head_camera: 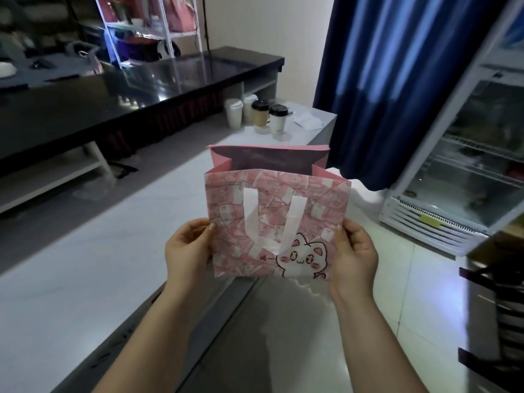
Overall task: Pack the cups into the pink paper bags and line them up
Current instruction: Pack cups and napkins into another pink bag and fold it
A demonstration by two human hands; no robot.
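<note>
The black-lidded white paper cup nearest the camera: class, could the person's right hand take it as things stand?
Probably not yet. The right hand grips the pink cat-print paper bag, and the black-lidded white paper cup stands far down the white counter, though nothing blocks it.

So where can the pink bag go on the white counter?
Bare counter runs left of the bag, from the hands up to the cups. The far end is crowded with four cups and papers.

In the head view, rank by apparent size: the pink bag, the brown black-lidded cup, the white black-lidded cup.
1. Pink paper bag, largest, though nearest the camera.
2-3. White black-lidded cup and brown black-lidded cup: too alike to rank.
</note>
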